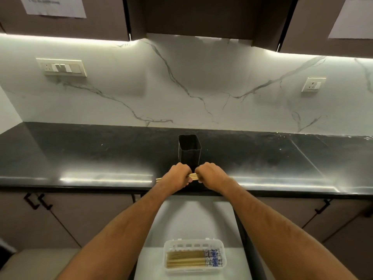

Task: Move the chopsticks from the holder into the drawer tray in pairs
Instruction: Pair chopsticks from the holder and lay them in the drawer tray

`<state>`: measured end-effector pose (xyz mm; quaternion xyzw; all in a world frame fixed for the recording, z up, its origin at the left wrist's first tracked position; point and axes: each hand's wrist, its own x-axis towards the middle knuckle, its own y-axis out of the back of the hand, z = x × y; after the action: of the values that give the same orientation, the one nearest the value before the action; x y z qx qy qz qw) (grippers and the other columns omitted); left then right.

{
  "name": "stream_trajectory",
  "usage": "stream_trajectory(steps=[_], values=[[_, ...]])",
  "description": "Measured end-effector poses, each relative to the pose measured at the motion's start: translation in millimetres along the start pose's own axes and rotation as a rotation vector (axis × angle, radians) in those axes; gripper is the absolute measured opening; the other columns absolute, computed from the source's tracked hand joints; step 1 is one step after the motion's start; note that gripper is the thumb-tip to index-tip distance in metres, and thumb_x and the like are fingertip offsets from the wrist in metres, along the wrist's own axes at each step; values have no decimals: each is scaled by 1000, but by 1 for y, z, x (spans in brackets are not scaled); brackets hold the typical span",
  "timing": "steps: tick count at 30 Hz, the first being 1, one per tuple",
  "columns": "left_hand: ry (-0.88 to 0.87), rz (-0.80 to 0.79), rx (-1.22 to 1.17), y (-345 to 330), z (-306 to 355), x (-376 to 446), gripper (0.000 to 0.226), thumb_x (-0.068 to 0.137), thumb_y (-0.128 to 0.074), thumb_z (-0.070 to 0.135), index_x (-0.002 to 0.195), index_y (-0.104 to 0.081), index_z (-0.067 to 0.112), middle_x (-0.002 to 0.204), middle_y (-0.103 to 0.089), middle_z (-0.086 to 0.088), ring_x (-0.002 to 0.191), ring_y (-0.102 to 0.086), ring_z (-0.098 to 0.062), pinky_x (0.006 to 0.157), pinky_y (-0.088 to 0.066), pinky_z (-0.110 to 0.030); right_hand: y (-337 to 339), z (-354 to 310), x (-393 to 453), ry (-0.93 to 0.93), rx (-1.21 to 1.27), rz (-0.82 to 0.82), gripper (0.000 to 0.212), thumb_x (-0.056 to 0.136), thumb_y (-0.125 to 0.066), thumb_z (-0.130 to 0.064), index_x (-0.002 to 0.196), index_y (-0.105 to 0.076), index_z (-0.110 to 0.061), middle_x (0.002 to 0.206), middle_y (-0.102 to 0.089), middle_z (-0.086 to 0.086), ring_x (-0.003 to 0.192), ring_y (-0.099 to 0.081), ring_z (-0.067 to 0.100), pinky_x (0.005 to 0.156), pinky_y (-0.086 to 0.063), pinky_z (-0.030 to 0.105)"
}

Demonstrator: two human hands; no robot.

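Note:
A black square holder [190, 151] stands upright on the dark counter, and no chopsticks show above its rim. Just in front of it my left hand [178, 176] and my right hand [210, 175] are both closed on a few wooden chopsticks [193, 176] held level over the counter's front edge. Their tips poke out to the left of my left hand. Below, in the open drawer, a clear plastic tray [194, 244] holds several chopsticks lying side by side, with blue-and-white patterned ends to the right.
The black counter [101, 158] runs the full width under a marble backsplash. The white drawer [193, 217] is pulled out between my forearms. Cabinet doors with dark handles [37, 201] flank it. Wall sockets [62, 67] sit on the backsplash.

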<state>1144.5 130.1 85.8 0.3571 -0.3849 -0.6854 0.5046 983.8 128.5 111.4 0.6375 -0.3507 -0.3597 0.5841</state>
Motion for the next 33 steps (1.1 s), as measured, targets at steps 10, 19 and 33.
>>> stream_trajectory(steps=[10, 19, 33], values=[[-94, -36, 229, -66, -8, -42, 10, 96, -64, 14, 105, -69, 14, 95, -69, -7, 84, -66, -22, 86, -57, -37, -58, -10, -48, -157, 32, -47, 13, 94, -66, -15, 102, -76, -13, 81, -65, 5, 74, -60, 19, 76, -53, 31], [-12, -158, 245, -155, -32, -74, 14, 94, -63, 7, 103, -70, 15, 97, -69, -7, 84, -67, -23, 83, -59, -36, -161, -2, -81, -190, 133, -229, 10, 92, -68, -18, 93, -77, -15, 79, -69, 3, 73, -66, 19, 74, -59, 31], [216, -220, -4, -275, -75, -78, 23, 97, -58, 17, 112, -75, 19, 104, -72, -3, 92, -69, -19, 87, -53, -22, -279, 11, -91, -95, 70, -351, 15, 85, -76, -14, 98, -79, -21, 93, -72, 2, 81, -71, 23, 79, -60, 33]])
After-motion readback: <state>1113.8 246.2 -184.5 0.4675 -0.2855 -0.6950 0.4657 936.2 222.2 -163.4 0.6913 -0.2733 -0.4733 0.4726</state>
